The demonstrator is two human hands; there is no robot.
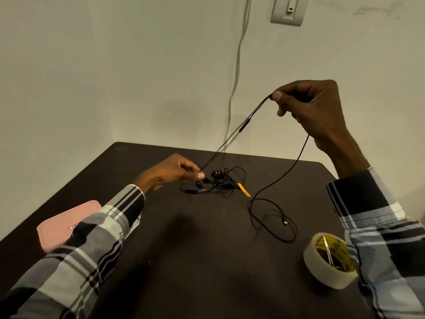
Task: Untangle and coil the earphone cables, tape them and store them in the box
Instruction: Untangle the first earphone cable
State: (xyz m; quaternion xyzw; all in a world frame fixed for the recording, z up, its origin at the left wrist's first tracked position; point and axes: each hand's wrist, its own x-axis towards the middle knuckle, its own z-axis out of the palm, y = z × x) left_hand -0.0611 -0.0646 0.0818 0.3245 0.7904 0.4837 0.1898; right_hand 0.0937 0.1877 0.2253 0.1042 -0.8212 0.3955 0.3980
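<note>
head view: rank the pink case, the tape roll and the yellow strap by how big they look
1. pink case, though a sleeve hides part of it.
2. tape roll, close to the case in apparent size; it sits nearer the camera, so their order is unsure.
3. yellow strap, clearly the smallest.

A single head-worn, wide-angle view looks forward and down from above the near edge of a dark table, close over the person's forearms. It faces the wall behind the table's far edge. With only this view, no part of the scene is shared with another.
</note>
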